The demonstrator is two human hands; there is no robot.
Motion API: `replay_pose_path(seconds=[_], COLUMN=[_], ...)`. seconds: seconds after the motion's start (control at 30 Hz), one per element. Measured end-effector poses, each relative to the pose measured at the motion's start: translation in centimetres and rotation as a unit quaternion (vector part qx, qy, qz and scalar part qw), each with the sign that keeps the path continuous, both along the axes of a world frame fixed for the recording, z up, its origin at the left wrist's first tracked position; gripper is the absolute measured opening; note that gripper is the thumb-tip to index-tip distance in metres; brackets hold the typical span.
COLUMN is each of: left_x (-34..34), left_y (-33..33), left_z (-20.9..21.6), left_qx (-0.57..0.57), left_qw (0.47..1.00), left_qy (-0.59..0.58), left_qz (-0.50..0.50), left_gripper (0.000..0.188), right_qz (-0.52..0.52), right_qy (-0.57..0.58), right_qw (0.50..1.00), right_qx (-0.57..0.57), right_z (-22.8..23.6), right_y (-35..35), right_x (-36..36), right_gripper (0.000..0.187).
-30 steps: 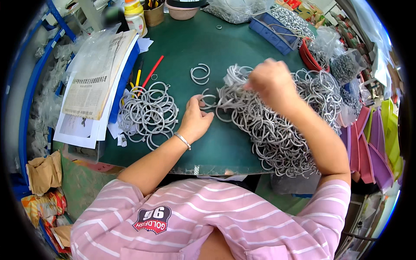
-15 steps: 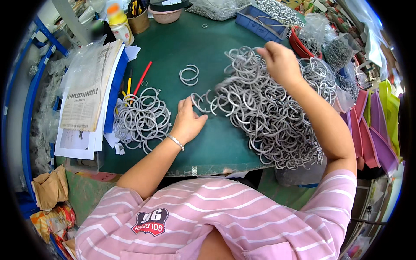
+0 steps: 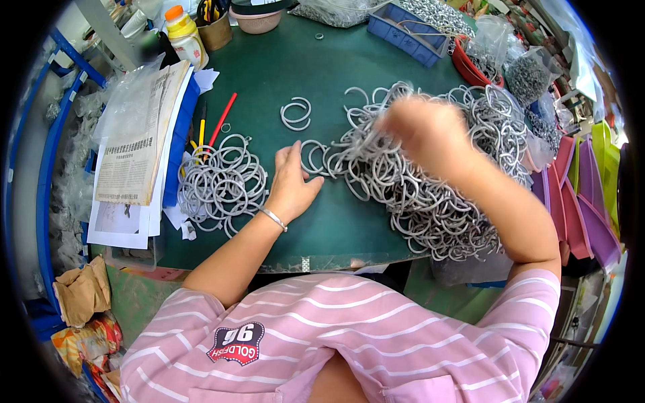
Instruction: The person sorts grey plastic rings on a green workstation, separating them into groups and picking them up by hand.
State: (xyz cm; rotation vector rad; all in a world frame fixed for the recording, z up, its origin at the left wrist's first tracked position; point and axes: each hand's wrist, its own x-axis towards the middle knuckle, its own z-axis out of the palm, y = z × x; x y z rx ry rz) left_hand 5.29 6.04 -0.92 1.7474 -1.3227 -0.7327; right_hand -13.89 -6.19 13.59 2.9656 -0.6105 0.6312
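Note:
My left hand (image 3: 293, 185) rests on the green tabletop with fingers stretched forward and thumb apart. Just right of its fingertips lie a few loose grey metal rings (image 3: 304, 154), which join the edge of a large heap of similar rings (image 3: 443, 215). Over the heap's upper part is my right hand (image 3: 426, 131), smeared by motion, so its fingers and anything in them cannot be made out. Two more rings (image 3: 308, 114) lie overlapping beyond my left hand. A smaller pile of rings (image 3: 225, 185) sits left of that hand.
A red pen (image 3: 222, 121) lies behind the small pile, beside papers and a newspaper (image 3: 127, 154). At the back stand a yellow bottle (image 3: 185, 37), a blue divided tray (image 3: 406, 37) and a red basin (image 3: 463, 64). Pink and purple bins (image 3: 581, 208) are at right.
My right hand has swung left and slightly nearer over the heap, and some rings at the heap's upper left have shifted. My left hand has barely moved.

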Motion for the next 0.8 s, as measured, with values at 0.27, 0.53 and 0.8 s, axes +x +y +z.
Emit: replay_pose_path(seconds=[0.27, 0.53, 0.8], left_x=[-2.7, -5.8, -5.1], left_y=[-0.8, -4.9, -3.2], left_z=[3.5, 4.5, 4.5], left_qx=[-0.232, -0.297, -0.364], left_qw=[0.953, 0.94, 0.922], left_qy=[-0.191, -0.156, -0.067], left_qz=[0.023, -0.061, -0.114], left_gripper=[0.066, 0.011, 0.013], right_qz=[0.062, -0.092, 0.05], right_qy=[0.099, 0.031, 0.127], right_qw=[0.991, 0.961, 0.987], right_qx=[0.066, 0.26, -0.09], right_z=[1.0, 0.8, -0.9], right_y=[2.6, 0.2, 0.8], right_x=[-0.7, -2.4, 2.1], right_gripper=[0.013, 0.017, 0.016])
